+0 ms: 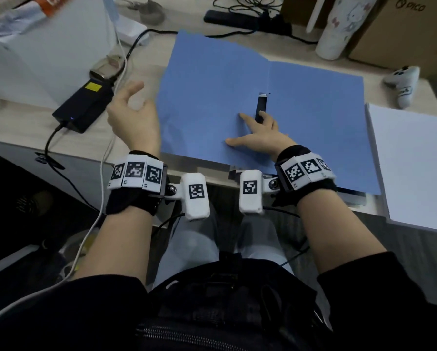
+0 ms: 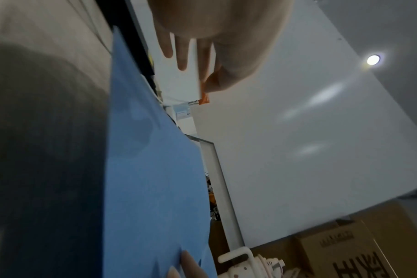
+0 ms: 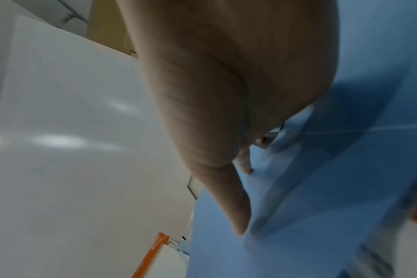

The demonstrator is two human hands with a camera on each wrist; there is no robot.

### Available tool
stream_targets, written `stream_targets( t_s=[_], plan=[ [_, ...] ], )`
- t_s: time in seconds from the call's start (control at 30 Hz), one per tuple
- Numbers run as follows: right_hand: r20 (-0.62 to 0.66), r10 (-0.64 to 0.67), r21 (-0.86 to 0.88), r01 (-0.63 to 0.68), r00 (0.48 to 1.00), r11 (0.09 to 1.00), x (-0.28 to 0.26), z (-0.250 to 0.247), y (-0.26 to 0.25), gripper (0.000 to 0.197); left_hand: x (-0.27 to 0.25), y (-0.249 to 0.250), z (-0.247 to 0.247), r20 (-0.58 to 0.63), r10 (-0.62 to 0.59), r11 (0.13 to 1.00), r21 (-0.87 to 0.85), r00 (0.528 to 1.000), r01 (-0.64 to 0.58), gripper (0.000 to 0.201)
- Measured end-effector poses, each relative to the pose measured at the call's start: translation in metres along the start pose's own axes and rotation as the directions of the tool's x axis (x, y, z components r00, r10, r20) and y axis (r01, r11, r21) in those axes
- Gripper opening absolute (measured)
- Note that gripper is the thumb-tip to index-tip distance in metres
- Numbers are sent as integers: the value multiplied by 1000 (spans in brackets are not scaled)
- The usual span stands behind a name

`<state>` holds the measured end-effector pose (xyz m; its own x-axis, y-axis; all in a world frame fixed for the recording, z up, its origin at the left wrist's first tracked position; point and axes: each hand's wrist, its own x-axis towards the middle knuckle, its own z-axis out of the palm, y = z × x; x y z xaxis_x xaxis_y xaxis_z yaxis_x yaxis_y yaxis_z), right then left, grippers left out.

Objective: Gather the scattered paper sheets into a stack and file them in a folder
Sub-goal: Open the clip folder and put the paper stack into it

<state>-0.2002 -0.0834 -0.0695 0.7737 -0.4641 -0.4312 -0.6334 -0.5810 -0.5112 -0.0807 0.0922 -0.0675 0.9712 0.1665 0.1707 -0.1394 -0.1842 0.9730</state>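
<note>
A blue folder (image 1: 313,102) lay open on the desk (image 1: 14,117) in front of a seated person. The right hand (image 1: 260,134) rested flat on the folder's inner face, fingers spread and straight, the fingertips at the dark clip (image 1: 261,105) along the centre fold. The left hand (image 1: 134,115) hovered just off the folder's left edge, fingers loosely extended and holding nothing. A stack of white paper sheets (image 1: 415,163) sat on the desk just right of the folder. A black power adapter (image 1: 84,105) lay to the left, a white tumbler (image 1: 339,26) stood behind.
</note>
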Motion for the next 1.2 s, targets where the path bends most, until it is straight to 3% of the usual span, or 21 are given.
stream_targets(
  t_s=[0.07, 0.13, 0.23, 0.3, 0.37, 0.47, 0.57, 0.77, 0.9, 1.0, 1.2],
  plan=[
    [1, -8, 17, 8, 1000, 1000, 1, -5, 1, 77, -2, 6, 11, 139, 88, 995, 40, 986, -94, 42],
    [24, -14, 7, 14, 1000, 1000, 2, -12, 2, 75, -11, 14, 29, 411, 148, 983, 40, 900, -180, 40],
    [67, -12, 29, 10, 998, 1000, 6, -26, 6, 71, -27, 20, 60, 771, 94, 929, 160, 629, -334, 36],
    [104, -28, 39, 25, 994, 999, 3, -36, 10, 68, -36, 20, 77, 894, -20, 830, 265, 448, -491, 43],
    [146, -70, 120, 53, 987, 991, -1, -44, 16, 62, -43, 23, 86, 917, -130, 720, 348, 376, -600, 53],
    [156, -91, 292, 43, 984, 955, -5, -50, 27, 49, -52, 25, 93, 919, -180, 675, 374, 349, -636, 76],
    [41, -34, 355, 17, 999, 935, 3, -54, 36, 46, -58, 22, 100, 919, -207, 632, 388, 337, -671, 94],
    [-169, 93, 438, -10, 981, 899, 21, -51, 47, 55, -60, 17, 110, 913, -235, 585, 407, 334, -701, 110],
    [-278, 158, 420, -28, 948, 907, 35, -46, 47, 30, -60, 15, 111, 915, -252, 604, 403, 315, -687, 114],
    [-279, 166, 366, -55, 946, 929, 39, -46, 43, 10, -59, 15, 110, 922, -243, 611, 386, 301, -691, 114],
    [-215, 168, 325, -92, 962, 941, 43, -49, 42, 27, -56, 16, 108, 935, -217, 616, 354, 281, -704, 112]
  ],
)
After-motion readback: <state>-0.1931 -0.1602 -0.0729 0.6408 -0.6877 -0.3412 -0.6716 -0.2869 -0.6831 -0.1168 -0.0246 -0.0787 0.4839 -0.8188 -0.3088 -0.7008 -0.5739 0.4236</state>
